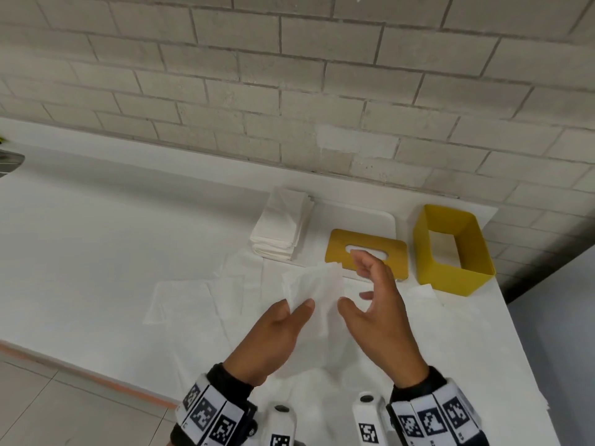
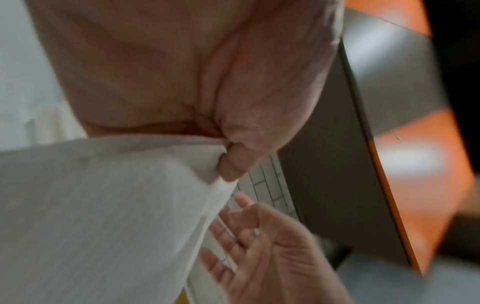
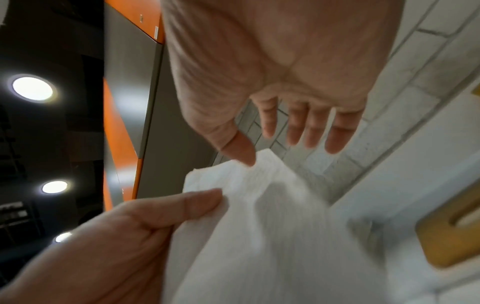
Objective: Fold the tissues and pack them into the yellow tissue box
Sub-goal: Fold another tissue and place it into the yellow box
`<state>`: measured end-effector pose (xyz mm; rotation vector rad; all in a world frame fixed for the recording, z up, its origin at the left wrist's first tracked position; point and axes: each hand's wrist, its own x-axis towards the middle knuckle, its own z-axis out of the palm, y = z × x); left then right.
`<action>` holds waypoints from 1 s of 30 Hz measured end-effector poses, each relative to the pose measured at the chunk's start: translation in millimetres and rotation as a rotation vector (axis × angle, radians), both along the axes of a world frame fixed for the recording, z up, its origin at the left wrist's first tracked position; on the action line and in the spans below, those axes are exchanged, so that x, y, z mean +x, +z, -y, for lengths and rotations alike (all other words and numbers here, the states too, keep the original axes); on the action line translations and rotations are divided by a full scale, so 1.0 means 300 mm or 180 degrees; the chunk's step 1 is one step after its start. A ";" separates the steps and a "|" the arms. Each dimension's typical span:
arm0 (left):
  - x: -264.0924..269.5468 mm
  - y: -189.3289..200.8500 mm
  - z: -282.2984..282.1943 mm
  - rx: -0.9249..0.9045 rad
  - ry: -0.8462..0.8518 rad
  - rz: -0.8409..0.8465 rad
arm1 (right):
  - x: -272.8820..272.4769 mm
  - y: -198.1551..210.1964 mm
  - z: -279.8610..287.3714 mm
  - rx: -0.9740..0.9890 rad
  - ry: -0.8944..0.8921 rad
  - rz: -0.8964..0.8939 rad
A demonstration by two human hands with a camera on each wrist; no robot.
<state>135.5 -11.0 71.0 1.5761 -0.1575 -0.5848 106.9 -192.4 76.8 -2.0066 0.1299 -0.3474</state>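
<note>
Left hand [image 1: 273, 336] pinches a tissue [image 1: 314, 284]; right hand [image 1: 376, 313] spread beside it.

Bare hands [image 1: 380, 320], black wristbands [image 1: 231, 379], white bands of black square-code markers [image 1: 206, 413], white wrist cameras [image 1: 367, 413]

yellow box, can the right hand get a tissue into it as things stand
Probably yes: the yellow box stands open-topped, its lid lying beside it, and the right hand is open and empty nearby.
</note>
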 end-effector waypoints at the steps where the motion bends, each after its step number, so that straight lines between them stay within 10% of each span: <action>1: 0.006 0.006 0.000 0.0295 -0.0305 0.0318 | 0.006 0.010 0.020 -0.0201 0.0269 -0.0051; 8: 0.060 0.010 0.036 0.1393 -0.1190 0.1682 | 0.041 0.069 0.106 -0.0846 0.1209 -0.0188; 18: 0.095 -0.132 0.016 0.1851 -0.0049 0.2405 | -0.019 -0.036 0.290 0.0415 0.0138 -0.0234; 30: 0.091 -0.300 0.061 0.2060 -0.0271 0.2050 | -0.130 -0.288 0.321 0.0098 -0.0436 -0.1180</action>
